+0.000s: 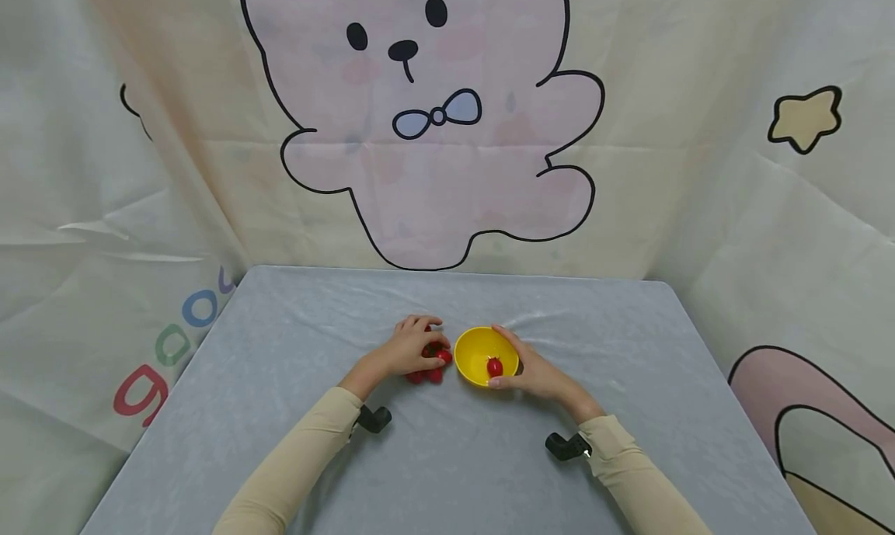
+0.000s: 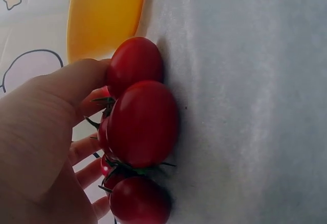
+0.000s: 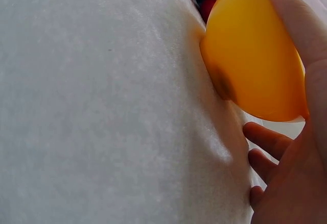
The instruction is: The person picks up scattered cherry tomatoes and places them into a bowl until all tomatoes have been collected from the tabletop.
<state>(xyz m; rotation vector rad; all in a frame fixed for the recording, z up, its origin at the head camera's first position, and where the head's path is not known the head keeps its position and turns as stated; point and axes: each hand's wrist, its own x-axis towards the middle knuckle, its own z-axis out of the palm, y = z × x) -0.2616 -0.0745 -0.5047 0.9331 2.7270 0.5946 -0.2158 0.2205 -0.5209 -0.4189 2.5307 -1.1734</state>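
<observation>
A small yellow bowl [image 1: 475, 354] stands upright on the table with one red cherry tomato [image 1: 494, 366] inside. My right hand [image 1: 540, 375] grips the bowl's right side, its thumb over the near rim; in the right wrist view the other fingers [image 3: 268, 140] spread behind the bowl. Just left of the bowl, my left hand [image 1: 404, 353] reaches over a cluster of cherry tomatoes [image 2: 143, 124] with green stems. Its thumb and a finger pinch the tomato [image 2: 135, 63] closest to the bowl. The remaining fingers extend behind the cluster, partly hidden by it.
A grey-blue cloth covers the table [image 1: 447, 473]. Behind it hangs a cream curtain [image 1: 643, 209] printed with a pink bear, and more printed cloth hangs at both sides. Each wrist wears a black camera mount [image 1: 374, 419].
</observation>
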